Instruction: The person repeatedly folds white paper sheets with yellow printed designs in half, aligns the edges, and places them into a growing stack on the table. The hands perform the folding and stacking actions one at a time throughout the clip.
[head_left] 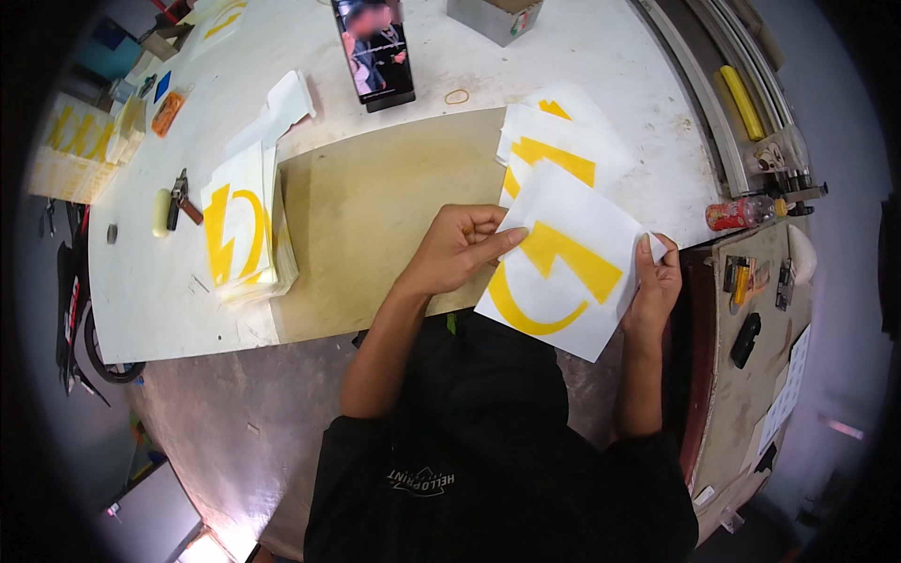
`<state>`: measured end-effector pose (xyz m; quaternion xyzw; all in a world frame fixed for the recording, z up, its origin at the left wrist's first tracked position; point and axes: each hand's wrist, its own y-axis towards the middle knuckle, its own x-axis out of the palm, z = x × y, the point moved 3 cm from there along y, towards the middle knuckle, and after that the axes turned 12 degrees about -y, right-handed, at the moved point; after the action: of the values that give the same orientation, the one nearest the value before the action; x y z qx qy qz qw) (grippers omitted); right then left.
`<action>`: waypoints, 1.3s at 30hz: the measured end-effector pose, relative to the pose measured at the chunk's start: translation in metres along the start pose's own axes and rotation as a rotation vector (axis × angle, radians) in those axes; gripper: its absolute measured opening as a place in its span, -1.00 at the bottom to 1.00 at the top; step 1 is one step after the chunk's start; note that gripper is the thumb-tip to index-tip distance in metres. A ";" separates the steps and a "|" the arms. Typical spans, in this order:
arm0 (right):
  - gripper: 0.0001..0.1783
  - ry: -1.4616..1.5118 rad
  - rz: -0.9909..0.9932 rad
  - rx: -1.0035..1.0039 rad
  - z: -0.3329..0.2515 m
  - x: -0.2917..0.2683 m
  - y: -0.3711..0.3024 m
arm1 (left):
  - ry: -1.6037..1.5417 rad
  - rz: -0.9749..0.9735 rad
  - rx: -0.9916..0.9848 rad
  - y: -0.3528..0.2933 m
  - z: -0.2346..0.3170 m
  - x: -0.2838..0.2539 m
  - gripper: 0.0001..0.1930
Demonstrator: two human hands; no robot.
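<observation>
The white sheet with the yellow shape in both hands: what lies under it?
Under the held sheet, its far edge overlaps a loose pile of similar sheets on the table. Its near part hangs over dark clothing. The pile's lower edge is covered.

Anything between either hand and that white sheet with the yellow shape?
No. The left hand pinches the upper left edge of the white sheet and the right hand grips its right corner. Both touch it directly; nothing visible lies between.
</observation>
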<state>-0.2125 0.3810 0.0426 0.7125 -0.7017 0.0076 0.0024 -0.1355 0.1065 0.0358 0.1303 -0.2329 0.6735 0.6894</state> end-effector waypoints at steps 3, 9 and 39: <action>-0.70 0.084 -0.035 0.189 0.006 0.025 -0.016 | -0.065 0.345 0.118 -0.029 -0.011 -0.014 -0.75; -0.89 -0.156 -0.230 -0.004 0.035 0.050 -0.034 | -0.121 0.645 0.161 -0.083 -0.035 -0.047 -0.75; -0.93 -0.057 -0.584 -0.138 0.017 0.101 -0.035 | -0.098 0.844 0.264 -0.144 -0.034 -0.068 -0.80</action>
<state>-0.1757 0.2808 0.0270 0.8822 -0.4657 -0.0611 0.0334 0.0126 0.0556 -0.0080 0.1424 -0.2100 0.9129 0.3196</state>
